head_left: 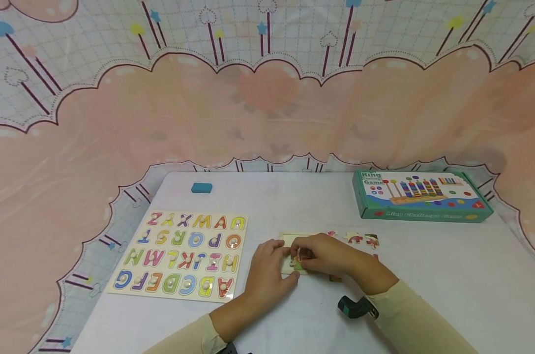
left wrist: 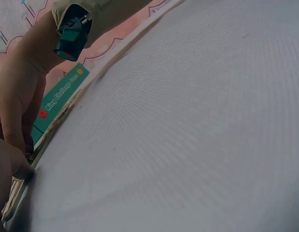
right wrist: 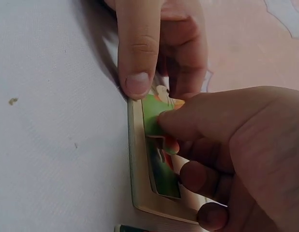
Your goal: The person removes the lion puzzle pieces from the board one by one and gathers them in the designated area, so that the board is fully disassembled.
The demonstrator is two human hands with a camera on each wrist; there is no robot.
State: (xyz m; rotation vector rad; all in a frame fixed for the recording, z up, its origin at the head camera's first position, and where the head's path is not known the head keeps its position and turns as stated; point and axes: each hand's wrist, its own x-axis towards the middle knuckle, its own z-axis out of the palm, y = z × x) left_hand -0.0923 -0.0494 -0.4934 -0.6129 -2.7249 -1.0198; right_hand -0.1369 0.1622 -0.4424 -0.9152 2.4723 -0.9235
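A small wooden picture puzzle board lies near the middle of the table, partly covered by both hands. My left hand grips its left end, thumb on the near edge and fingers at the far side. The right hand bends over the board and pinches a green puzzle piece, its thumb on the piece's face. Beside it in the right wrist view, a darker puzzle piece lies within the pale wooden frame. Several loose picture pieces lie right of the board, partly behind the right hand.
An alphabet board with knobbed letters lies to the left. A green Ring Challenge Game box sits at the back right, and a blue block at the back left. A dark wrist device hangs under the right sleeve.
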